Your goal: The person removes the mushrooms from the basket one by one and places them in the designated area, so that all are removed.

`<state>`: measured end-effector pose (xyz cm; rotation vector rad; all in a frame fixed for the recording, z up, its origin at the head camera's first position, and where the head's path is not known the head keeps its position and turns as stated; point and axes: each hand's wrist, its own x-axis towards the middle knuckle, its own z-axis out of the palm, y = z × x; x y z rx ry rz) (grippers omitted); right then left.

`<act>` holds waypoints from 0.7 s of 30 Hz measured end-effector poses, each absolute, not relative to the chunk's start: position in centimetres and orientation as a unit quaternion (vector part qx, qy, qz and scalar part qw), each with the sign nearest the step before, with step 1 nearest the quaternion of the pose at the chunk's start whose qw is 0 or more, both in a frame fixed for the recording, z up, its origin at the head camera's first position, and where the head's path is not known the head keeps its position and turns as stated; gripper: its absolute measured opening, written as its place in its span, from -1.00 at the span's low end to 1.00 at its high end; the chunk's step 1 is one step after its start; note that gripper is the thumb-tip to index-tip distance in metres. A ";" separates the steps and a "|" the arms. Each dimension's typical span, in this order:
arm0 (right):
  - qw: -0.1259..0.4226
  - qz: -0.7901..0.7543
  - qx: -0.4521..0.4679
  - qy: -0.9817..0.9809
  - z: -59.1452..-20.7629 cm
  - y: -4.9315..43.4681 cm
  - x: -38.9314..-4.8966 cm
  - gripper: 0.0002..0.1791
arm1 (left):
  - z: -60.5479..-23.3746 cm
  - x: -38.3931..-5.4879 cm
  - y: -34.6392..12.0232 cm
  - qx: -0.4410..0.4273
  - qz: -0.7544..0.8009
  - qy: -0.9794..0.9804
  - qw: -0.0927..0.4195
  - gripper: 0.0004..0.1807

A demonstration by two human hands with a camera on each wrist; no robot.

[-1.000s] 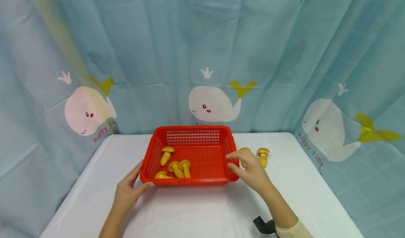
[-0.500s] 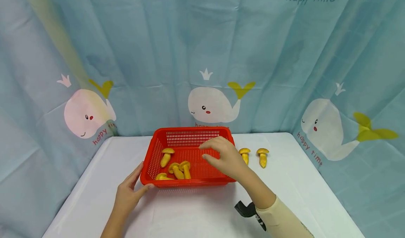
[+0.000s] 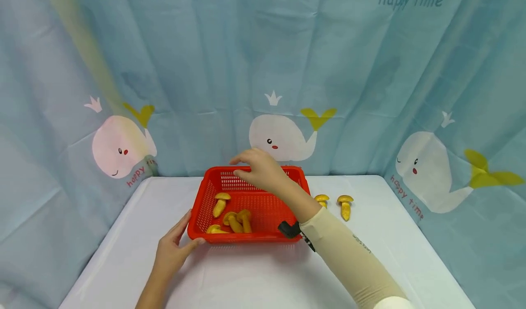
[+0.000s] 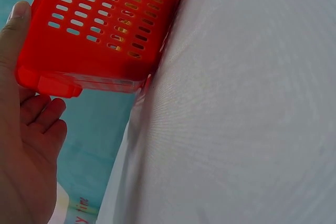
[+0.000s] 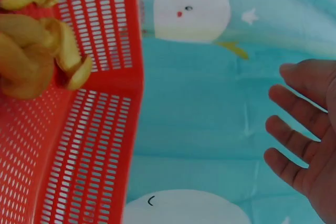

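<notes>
A red slotted plastic basket (image 3: 256,237) stands on the white table, with several yellow toy-like mushrooms (image 3: 221,204) lying in its left half. At the basket's front left corner my left hand (image 3: 169,254) grips the rim; in the left wrist view the thumb lies on one side and the fingers (image 4: 44,114) curl by the rim's other side. My right hand (image 3: 263,170) hovers over the basket's far rim, its fingers loosely bent and holding nothing. The right wrist view has this hand (image 5: 310,129) apart from the basket wall.
Two more mushrooms lie on the table right of the basket: one (image 3: 345,206) in full view, the other (image 3: 322,199) partly behind the right forearm. A blue curtain (image 3: 205,71) with whale prints hangs behind the table. A black strap (image 3: 289,229) sits at the right wrist.
My right hand has moved left and away from me, from the basket's right side to above its far rim, with nothing in it. The left hand stays on the corner.
</notes>
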<state>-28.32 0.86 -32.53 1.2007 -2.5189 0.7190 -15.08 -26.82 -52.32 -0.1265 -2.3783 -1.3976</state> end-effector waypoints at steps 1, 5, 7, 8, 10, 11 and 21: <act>0.122 0.250 0.404 -0.871 -32.5 0.5 -28.8 -0.73 | -52.3 -15.1 -26.8 -0.046 -0.498 -0.845 0.190 -0.03; 0.101 0.278 0.372 -0.880 -32.6 -1.0 -31.0 -0.71 | -52.1 -15.1 -26.6 -0.050 -0.497 -0.844 0.194 -0.01; 0.096 0.286 0.364 -0.881 -32.9 -1.7 -32.1 -0.71 | -52.0 -15.2 -26.5 -0.052 -0.497 -0.844 0.197 0.00; 0.096 0.289 0.363 -0.881 -33.2 -2.1 -32.7 -0.71 | -52.0 -15.2 -26.5 -0.055 -0.498 -0.842 0.198 0.00; 0.102 0.292 0.360 -0.880 -34.0 -2.9 -33.7 -0.71 | -52.0 -15.2 -26.4 -0.054 -0.497 -0.843 0.199 0.01; 0.103 0.297 0.354 -0.881 -34.5 -3.3 -34.2 -0.71 | -52.1 -15.3 -26.4 -0.055 -0.500 -0.841 0.200 0.01; 0.061 0.339 0.314 -0.885 -40.1 -5.0 -36.7 -0.72 | -52.1 -15.0 -26.4 -0.047 -0.499 -0.842 0.199 0.00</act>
